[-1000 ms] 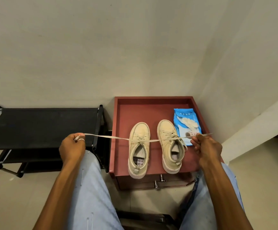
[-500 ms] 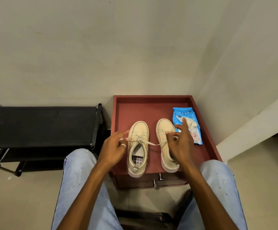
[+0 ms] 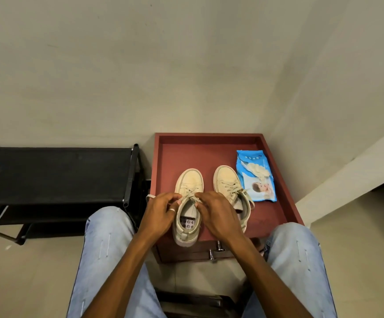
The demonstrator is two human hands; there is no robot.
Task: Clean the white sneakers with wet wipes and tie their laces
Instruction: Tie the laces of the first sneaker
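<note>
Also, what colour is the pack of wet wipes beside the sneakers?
Blue, with white markings; the wet wipes pack shows best in the head view.

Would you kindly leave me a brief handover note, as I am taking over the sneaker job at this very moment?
Left hand: pinches the lace of the left sneaker, just above its opening.
Right hand: pinches the same lace from the other side.
Both sneakers stand on the red cabinet top; the right sneaker is beside the wet wipes pack.
Done: the right sneaker's laces look tied, loops hanging.
Left: finish the left sneaker's knot. Whether wiping is complete cannot be told.
</note>
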